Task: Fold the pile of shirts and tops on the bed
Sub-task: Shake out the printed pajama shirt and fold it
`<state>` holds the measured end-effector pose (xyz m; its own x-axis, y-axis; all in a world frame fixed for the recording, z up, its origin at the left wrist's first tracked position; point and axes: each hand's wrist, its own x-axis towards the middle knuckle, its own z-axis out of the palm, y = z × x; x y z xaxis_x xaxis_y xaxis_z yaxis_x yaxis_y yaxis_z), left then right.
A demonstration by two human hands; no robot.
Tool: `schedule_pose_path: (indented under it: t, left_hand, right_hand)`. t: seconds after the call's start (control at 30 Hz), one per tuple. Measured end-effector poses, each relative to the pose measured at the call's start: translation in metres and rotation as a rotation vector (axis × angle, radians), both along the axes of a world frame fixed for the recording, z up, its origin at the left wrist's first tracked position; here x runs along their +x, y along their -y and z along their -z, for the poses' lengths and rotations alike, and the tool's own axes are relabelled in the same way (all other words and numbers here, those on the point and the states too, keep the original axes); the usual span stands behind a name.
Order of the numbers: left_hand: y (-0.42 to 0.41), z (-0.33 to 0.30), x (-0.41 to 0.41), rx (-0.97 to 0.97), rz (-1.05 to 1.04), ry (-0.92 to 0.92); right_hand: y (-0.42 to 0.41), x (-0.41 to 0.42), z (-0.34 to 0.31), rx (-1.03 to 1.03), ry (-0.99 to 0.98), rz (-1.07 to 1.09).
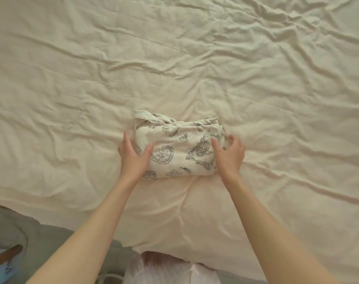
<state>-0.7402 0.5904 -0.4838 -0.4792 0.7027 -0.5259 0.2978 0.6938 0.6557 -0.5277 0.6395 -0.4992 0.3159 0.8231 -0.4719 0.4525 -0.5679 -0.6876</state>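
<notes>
A cream top with dark green line drawings lies folded into a small rectangle in the middle of the bed. My left hand grips its left edge, thumb on top and fingers along the side. At the right edge, my right hand holds the cloth the same way, thumb on top and fingers curled round the side. A loose strap or hem sticks out at the far left corner of the folded top. No pile of other shirts is in view.
The wrinkled cream sheet covers nearly the whole view. The bed's near edge runs along the bottom left, with grey floor beyond it. A wooden and light blue object shows at the bottom left corner.
</notes>
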Motion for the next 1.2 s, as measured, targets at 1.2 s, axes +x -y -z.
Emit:
schedule_pose_path:
  t: [1.2]
  left_hand:
    - [0.174,-0.275,0.251,0.001,0.567,0.553]
  right_hand:
    - [0.338,0.268,-0.308,0.073,-0.373,0.543]
